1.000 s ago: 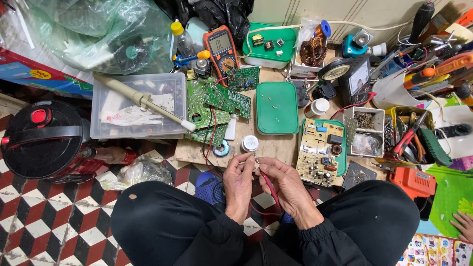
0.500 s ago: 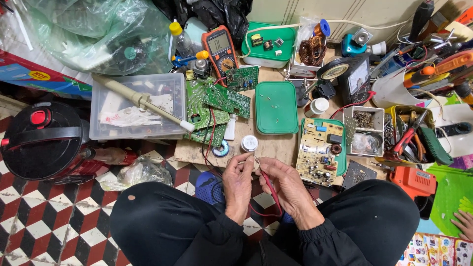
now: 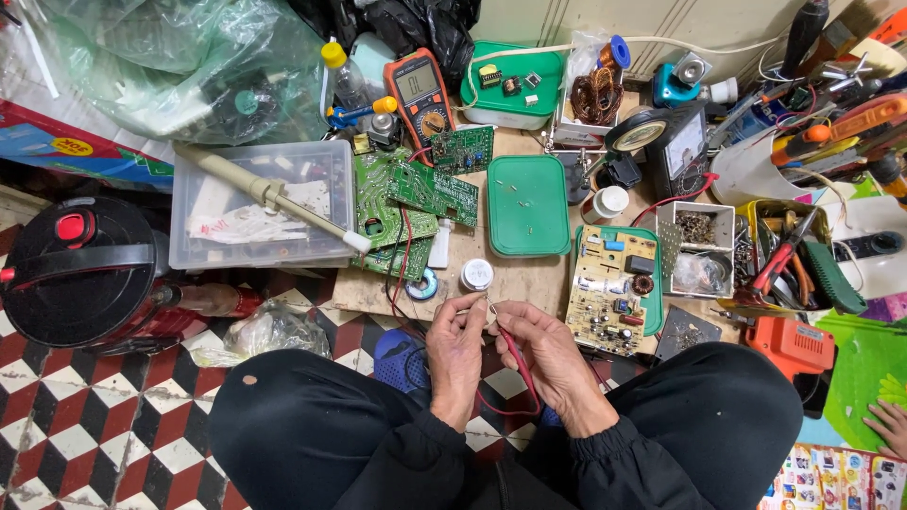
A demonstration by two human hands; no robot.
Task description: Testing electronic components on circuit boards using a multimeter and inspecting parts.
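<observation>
Hardly anything has shifted since half a second ago — both hands sit at the same spot over the near edge of the brown wooden work board (image 3: 515, 283), fingertips still drawn together. The left hand (image 3: 456, 354) has its fingers curled almost shut, pinching something too small to make out. The right hand (image 3: 551, 359) is likewise nearly closed, and a thin red wire lead (image 3: 518, 364) runs under its fingers and loops down toward the lap; whether it grips a probe tip cannot be told. A fine pale wire seems to bridge the two sets of fingertips, though it is hard to be sure.

Just beyond the hands, near the board's front edge, stands a small round white reel (image 3: 476, 275), and just left of it a small blue-ringed spool (image 3: 422, 284). Toward the board's right edge lies a beige circuit board studded with components (image 3: 612, 293), resting on a green tray that it mostly hides. At the middle of the board lies a green plastic lid (image 3: 527, 205). Another person's hand (image 3: 886, 425) is cut off at the picture's right edge.
</observation>
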